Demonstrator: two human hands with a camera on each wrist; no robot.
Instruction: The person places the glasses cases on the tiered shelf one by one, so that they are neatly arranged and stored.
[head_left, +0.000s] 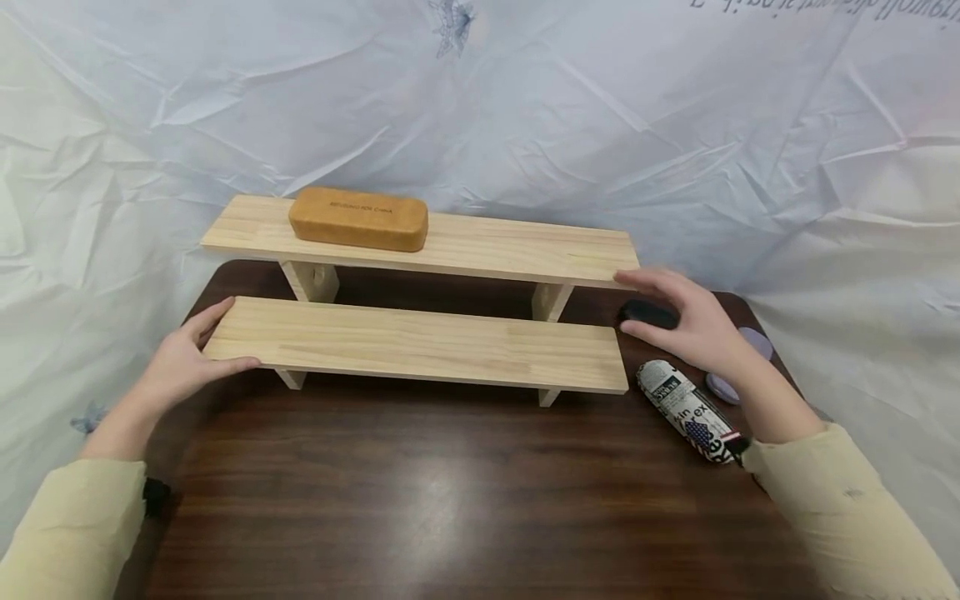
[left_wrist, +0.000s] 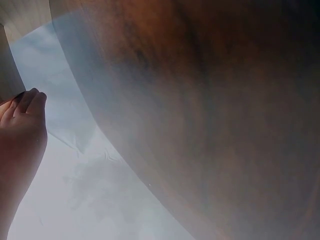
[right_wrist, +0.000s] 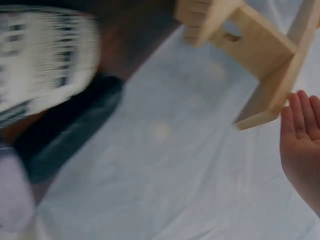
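A two-tier wooden shelf stands toward the back of the table, its lower board point(head_left: 420, 340) in front of its raised upper board point(head_left: 517, 243). At the lower board's left end, my left hand point(head_left: 174, 367) holds the end between the thumb at the front edge and fingers at the back corner. My right hand point(head_left: 693, 321) is at the upper board's right end, fingertips at its front corner and thumb apart below. Its fingers point(right_wrist: 299, 117) look straight in the right wrist view. A tan oblong case point(head_left: 360, 218) lies on the upper board's left half.
Right of the shelf lie a newspaper-print pouch point(head_left: 686, 408), a black object point(head_left: 648, 314) and two lilac round items, one a disc point(head_left: 756, 342) partly behind my right arm. The dark wooden table point(head_left: 420, 492) has rounded back corners. A creased white sheet point(head_left: 525, 108) hangs behind.
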